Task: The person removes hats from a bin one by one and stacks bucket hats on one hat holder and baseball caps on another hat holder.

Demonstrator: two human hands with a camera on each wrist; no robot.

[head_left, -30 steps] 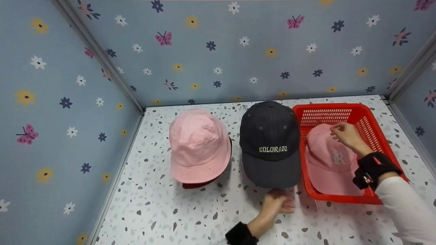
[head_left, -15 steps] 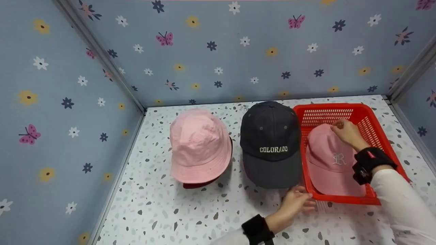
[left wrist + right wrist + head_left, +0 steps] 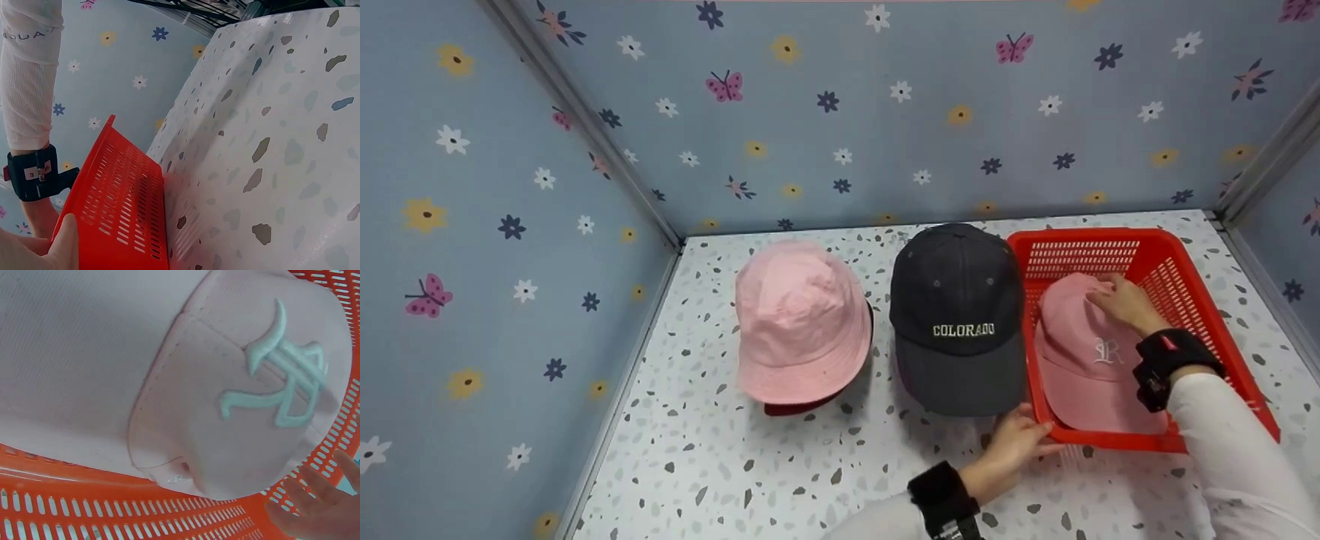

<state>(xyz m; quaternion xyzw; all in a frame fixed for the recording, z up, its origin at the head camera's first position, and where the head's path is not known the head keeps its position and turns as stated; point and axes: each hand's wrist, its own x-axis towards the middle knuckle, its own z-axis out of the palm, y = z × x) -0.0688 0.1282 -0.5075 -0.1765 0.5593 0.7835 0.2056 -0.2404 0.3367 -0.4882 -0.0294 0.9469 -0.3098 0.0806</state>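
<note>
In the head view, a pink baseball cap (image 3: 1076,330) with a white letter R lies in a red basket (image 3: 1125,439). My right hand (image 3: 1131,306) is over the right side of its crown; in the right wrist view, the fingers (image 3: 315,495) are spread beside the cap's edge. Whether they touch the fabric cannot be told. My left hand (image 3: 1011,446) holds the basket's near left corner, digits on both sides of it. In the left wrist view, one digit (image 3: 68,242) lies against the basket's wall. Just left of the basket sits a dark COLORADO cap (image 3: 956,300).
A pink bucket hat (image 3: 801,319) sits farther left, with dark red fabric (image 3: 795,409) showing beneath its brim. The speckled tabletop (image 3: 720,465) meets flowered wall panels (image 3: 915,142) at the back and sides.
My left hand has moved right from below the dark cap to the basket's near left corner. My right hand has shifted slightly over the pink cap's crown. The hats have stayed put.
</note>
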